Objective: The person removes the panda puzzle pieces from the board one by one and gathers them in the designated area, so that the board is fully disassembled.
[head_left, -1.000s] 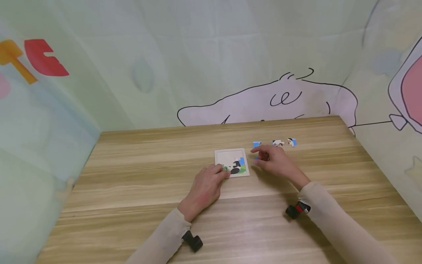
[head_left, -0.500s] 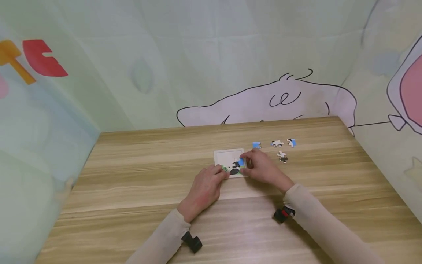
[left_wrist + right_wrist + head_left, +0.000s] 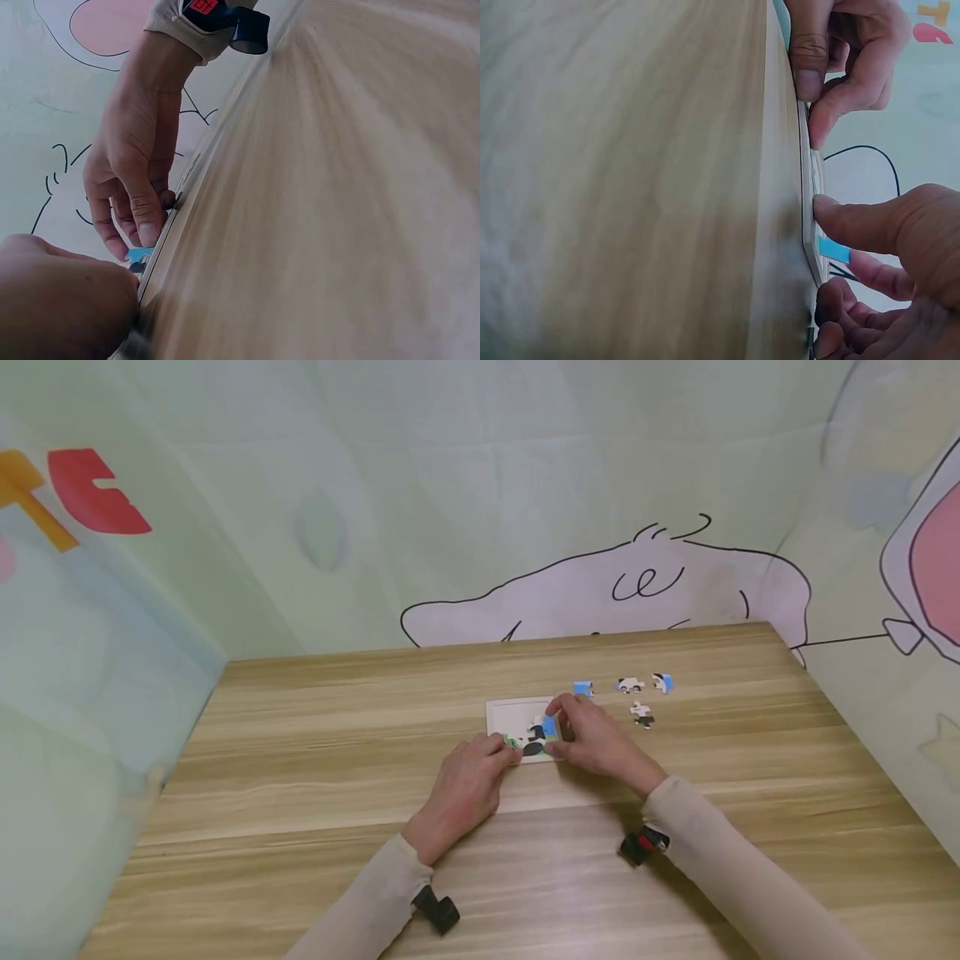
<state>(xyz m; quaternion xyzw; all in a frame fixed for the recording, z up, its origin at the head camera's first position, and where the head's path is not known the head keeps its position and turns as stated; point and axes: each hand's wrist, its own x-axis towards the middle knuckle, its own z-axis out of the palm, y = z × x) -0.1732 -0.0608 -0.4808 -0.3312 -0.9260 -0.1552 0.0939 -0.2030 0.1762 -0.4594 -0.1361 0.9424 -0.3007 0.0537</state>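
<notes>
A small square puzzle tray (image 3: pixel 507 717) lies on the table, its lower part filled with panda pieces in black, white and green. My left hand (image 3: pixel 463 787) holds the tray's near left corner; in the right wrist view its thumb (image 3: pixel 808 84) presses the edge with a finger on top. Over the tray's right side, my right hand (image 3: pixel 602 745) pinches a blue-edged puzzle piece (image 3: pixel 834 250) between thumb and finger. That piece stands tilted at the tray in the right wrist view. From the left wrist, the blue piece (image 3: pixel 139 255) shows below the right fingertips.
Several loose pieces lie right of the tray: a blue one (image 3: pixel 583 688), a panda-face one (image 3: pixel 630 685), a blue-and-black one (image 3: pixel 663 683) and a white-and-black one (image 3: pixel 642 716). A printed cloth backdrop (image 3: pixel 360 527) rises behind the wooden table (image 3: pixel 315 735).
My right hand has moved left from the loose pieces to the tray's right side, bringing a puzzle piece. The left hand has stayed on the tray's corner.
</notes>
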